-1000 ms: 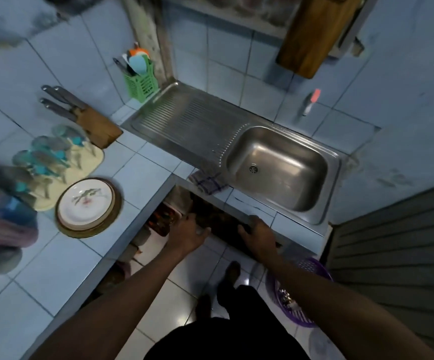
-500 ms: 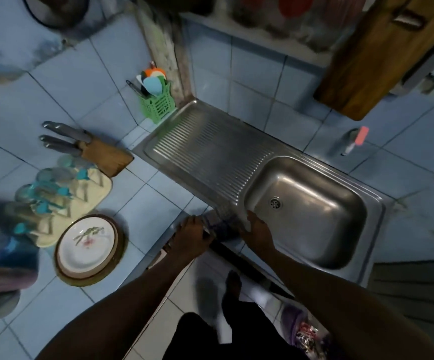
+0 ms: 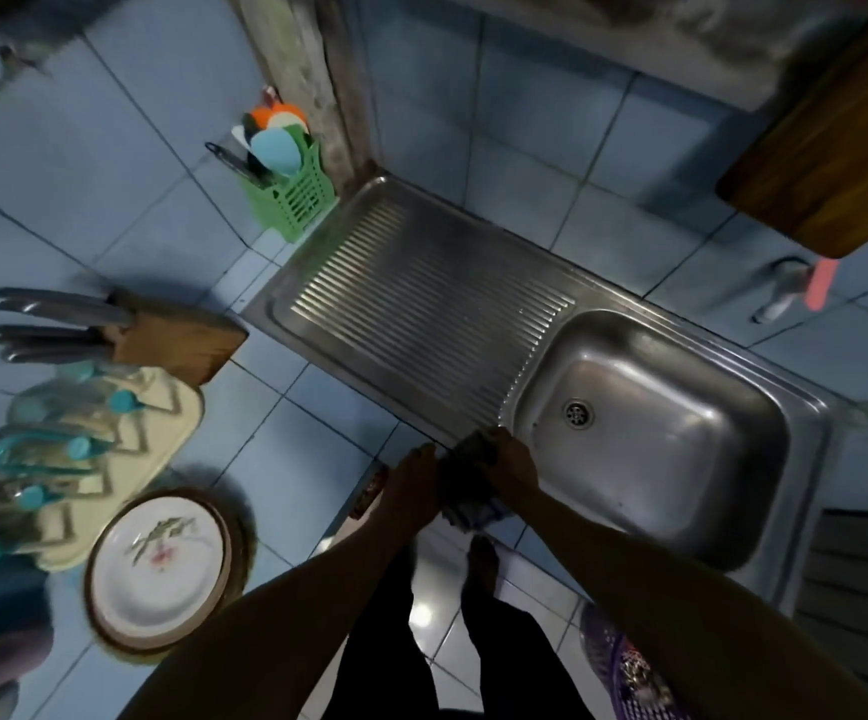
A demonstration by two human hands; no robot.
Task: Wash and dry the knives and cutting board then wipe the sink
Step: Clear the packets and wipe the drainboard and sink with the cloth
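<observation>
A steel sink (image 3: pixel 795 444) with a ribbed drainboard (image 3: pixel 411 304) fills the middle; its basin holds nothing. A dark checked cloth (image 3: pixel 465 475) hangs over the counter's front edge by the basin's near left corner. My right hand (image 3: pixel 512 462) grips the cloth from the right. My left hand (image 3: pixel 413 478) holds its left side. Knives with steel handles stand in a wooden knife block (image 3: pixel 177 337) on the left counter. A wooden cutting board (image 3: pixel 826 163) hangs on the wall at upper right.
A green utensil basket (image 3: pixel 294 192) stands behind the drainboard. A cream tray with glasses (image 3: pixel 109 459) and a floral plate (image 3: pixel 159 566) sit on the left counter. A tap with a pink handle (image 3: pixel 795 293) juts from the wall. A purple basket (image 3: pixel 629 667) stands on the floor.
Both hands rose from the opening under the counter to its front edge and took hold of the cloth. The view tilted up and closer to the sink.
</observation>
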